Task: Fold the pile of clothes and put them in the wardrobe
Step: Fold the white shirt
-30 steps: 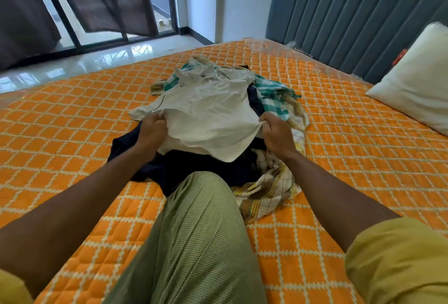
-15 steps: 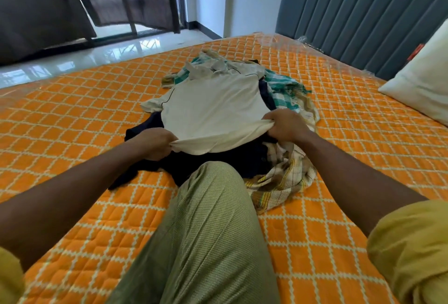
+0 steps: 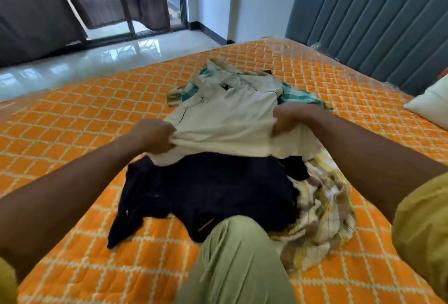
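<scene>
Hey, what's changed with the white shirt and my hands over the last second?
Both hands kept their grip on the white shirt. The left hand and right hand drew its near hem from slack to stretched wide, above the dark garment; the right hand now grips further up the shirt's right side. The dark garment, the checked cloth and the orange mattress stayed put.
</scene>
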